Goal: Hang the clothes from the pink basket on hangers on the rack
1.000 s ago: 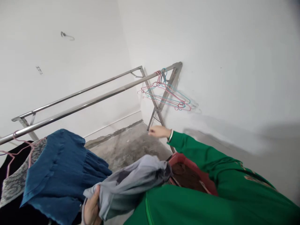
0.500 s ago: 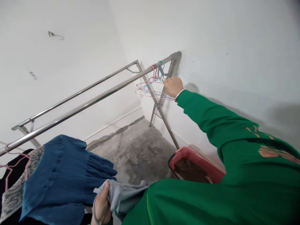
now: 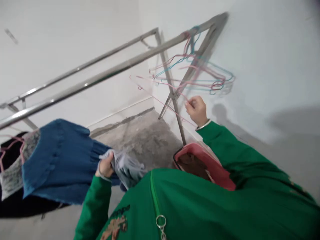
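Note:
My right hand pinches a pink wire hanger, which is off the rail and slightly blurred. Behind and above it, several pink and blue hangers hang near the far end of the metal drying rack. Down at the lower left, my left hand is closed on a light grey garment that droops in folds against my front. Just left of that hand hangs a blue ruffled garment.
A patterned grey garment and black clothing hang beside the blue one at the left. A pink basket with brown contents stands on the concrete floor by the right wall. The rack's crossed legs reach down near the corner.
My right hand has come down from the hangers on the rail, bringing a pink hanger away. My left hand keeps hold of the grey garment. The view has shifted.

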Available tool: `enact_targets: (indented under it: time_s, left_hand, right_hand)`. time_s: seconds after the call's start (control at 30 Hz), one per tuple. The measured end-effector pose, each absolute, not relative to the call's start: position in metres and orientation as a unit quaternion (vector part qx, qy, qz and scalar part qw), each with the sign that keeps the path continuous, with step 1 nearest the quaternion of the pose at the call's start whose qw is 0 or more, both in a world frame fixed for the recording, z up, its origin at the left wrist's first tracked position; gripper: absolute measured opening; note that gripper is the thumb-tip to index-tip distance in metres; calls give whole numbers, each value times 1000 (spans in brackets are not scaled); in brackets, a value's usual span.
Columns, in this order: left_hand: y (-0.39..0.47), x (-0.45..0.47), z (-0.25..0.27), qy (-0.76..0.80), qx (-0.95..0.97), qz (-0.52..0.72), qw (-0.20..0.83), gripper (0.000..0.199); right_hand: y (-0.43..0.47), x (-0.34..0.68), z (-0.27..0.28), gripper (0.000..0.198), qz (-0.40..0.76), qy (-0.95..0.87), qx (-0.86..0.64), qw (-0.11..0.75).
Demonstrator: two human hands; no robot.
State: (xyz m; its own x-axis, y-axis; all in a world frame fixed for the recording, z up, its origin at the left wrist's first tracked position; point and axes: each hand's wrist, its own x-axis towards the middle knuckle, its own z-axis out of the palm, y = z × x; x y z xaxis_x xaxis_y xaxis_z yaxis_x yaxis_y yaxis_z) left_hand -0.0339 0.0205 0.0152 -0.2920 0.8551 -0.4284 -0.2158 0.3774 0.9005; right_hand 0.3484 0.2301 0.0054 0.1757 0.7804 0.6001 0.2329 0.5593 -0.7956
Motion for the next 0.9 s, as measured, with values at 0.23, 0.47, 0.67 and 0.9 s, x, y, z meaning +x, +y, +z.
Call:
enact_targets:
  time_s: [0.23, 0.47, 0.67, 0.9]
  left_hand:
    - [62, -55, 61, 597, 268, 571, 496, 27]
    - [64, -47, 100, 599, 337, 561, 462, 40]
    - [60, -10, 121, 611, 431, 501, 436, 36]
    - [63, -12, 104, 608, 484, 498, 384, 23]
  right_hand:
    - [158, 308, -61, 36, 591, -546, -309, 507]
    - [160, 322, -47, 37, 622, -670, -210, 346]
    - [157, 237, -23, 43, 569, -802, -106, 148]
    - [154, 193, -51, 40, 553, -825, -4, 120]
